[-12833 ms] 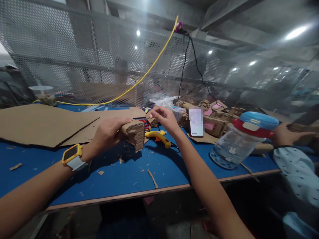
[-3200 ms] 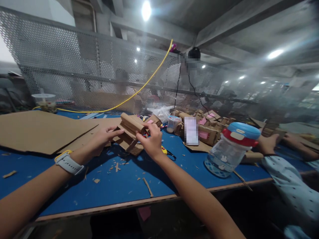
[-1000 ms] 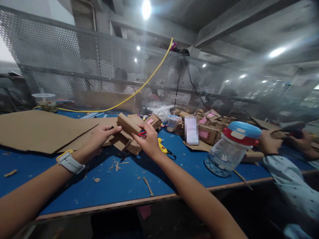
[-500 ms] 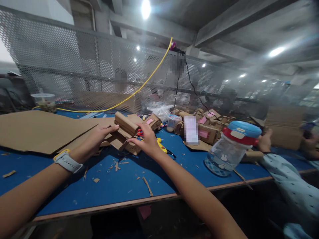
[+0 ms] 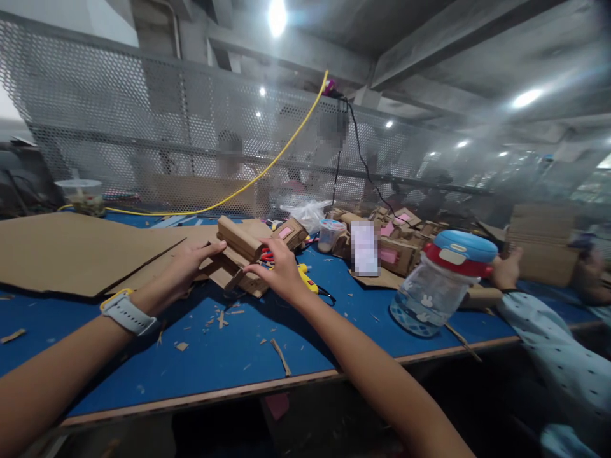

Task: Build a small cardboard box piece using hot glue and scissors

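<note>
A small built-up cardboard piece (image 5: 239, 240), with a rounded bar along its top and folded walls below, is held between my two hands over the blue table (image 5: 229, 356). My left hand (image 5: 193, 264) grips its left end, thumb at the top edge. On the right end, my right hand (image 5: 279, 264) has its fingers on the upper bar and its thumb lower down. Just behind my right hand lies a yellow tool (image 5: 308, 278) with a dark cord, partly hidden. Red-handled items beside it are mostly covered by the cardboard.
A big flat cardboard sheet (image 5: 81, 251) covers the table's left. Cardboard parts (image 5: 403, 251) pile up at the back right, near a plastic cup (image 5: 329, 234). A water bottle (image 5: 442, 283) stands at front right. Beside it, a co-worker's hands hold cardboard (image 5: 541, 245). Scraps litter the table.
The whole view shifts very slightly. Both hands keep the same grip on the cardboard piece, and nothing else visibly moves on the table.
</note>
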Motion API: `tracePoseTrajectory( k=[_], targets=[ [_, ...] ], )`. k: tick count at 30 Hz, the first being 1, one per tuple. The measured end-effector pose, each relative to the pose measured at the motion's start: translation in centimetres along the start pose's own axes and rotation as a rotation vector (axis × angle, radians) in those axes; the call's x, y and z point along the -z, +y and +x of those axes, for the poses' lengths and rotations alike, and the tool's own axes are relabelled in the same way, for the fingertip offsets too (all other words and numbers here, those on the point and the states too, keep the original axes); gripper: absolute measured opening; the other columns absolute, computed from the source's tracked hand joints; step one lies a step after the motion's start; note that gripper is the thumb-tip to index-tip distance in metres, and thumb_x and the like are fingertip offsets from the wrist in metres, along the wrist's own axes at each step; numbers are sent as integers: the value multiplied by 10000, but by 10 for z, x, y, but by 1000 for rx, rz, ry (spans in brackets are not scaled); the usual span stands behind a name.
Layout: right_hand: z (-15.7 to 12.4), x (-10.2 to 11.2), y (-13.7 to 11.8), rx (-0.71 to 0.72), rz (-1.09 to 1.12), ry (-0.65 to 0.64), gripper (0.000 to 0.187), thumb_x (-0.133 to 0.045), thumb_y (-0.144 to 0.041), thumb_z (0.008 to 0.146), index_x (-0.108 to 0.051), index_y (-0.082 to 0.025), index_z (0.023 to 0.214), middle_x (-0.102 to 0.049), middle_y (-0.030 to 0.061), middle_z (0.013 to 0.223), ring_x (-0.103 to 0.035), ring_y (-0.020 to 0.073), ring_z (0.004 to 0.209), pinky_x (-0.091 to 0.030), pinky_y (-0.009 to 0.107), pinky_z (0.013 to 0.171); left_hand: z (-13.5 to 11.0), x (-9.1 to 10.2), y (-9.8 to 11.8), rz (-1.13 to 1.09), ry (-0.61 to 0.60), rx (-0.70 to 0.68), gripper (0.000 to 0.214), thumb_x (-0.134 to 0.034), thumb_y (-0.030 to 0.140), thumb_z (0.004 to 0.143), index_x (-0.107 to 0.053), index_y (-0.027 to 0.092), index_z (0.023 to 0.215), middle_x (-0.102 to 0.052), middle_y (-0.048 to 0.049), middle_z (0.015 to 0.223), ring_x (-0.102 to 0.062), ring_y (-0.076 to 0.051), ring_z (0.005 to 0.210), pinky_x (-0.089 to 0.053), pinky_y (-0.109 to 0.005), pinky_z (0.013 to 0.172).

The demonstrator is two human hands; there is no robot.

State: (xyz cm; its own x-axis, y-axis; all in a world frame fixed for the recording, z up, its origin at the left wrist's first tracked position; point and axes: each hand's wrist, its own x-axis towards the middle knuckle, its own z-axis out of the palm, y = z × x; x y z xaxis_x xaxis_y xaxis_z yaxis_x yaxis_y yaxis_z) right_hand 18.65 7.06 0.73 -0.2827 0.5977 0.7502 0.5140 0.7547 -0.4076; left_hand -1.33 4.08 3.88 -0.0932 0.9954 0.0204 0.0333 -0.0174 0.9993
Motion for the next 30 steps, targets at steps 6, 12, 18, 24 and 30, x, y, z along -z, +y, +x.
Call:
tracePoseTrajectory(
  k=[6,12,18,24,30],
  targets=[
    [-1,-1,-1,-24,-34,-3,460,-878,-302,721,-679,-182,1118,-729,110,1064,-665,276,1030,-543,406,918,0,0,-1,4,-11,23,438,-838,550,530,-684,232,789,-752,-26,835,-722,-253,809,-565,-334,677],
    [-1,0,-1,-35,-21,-2,445,-875,-320,722,-676,-199,1101,-730,99,1051,-664,277,1026,-539,411,913,-3,-1,1,26,7,-6,461,-839,565,540,-666,217,790,-741,-27,827,-715,-238,794,-547,-311,651],
    [-1,1,-3,-60,14,13,454,-898,-306,696,-674,-184,1072,-728,95,1036,-660,269,1007,-539,398,897,1,0,-1,70,26,-16,425,-811,559,566,-644,215,750,-714,-17,741,-695,-239,707,-519,-313,580],
    [-1,-2,-3,-53,14,34,403,-859,-361,747,-665,-197,1059,-722,90,1018,-668,262,985,-548,388,864,-5,-2,2,37,-19,-6,359,-758,518,666,-661,200,802,-745,-34,805,-702,-254,780,-534,-343,667],
    [2,-1,6,-12,-65,-26,428,-870,-361,726,-667,-166,1049,-719,118,1044,-654,278,999,-528,403,879,4,5,-1,262,110,-208,443,-752,610,640,-608,192,667,-624,2,643,-595,-214,708,-416,-303,622]
  ],
)
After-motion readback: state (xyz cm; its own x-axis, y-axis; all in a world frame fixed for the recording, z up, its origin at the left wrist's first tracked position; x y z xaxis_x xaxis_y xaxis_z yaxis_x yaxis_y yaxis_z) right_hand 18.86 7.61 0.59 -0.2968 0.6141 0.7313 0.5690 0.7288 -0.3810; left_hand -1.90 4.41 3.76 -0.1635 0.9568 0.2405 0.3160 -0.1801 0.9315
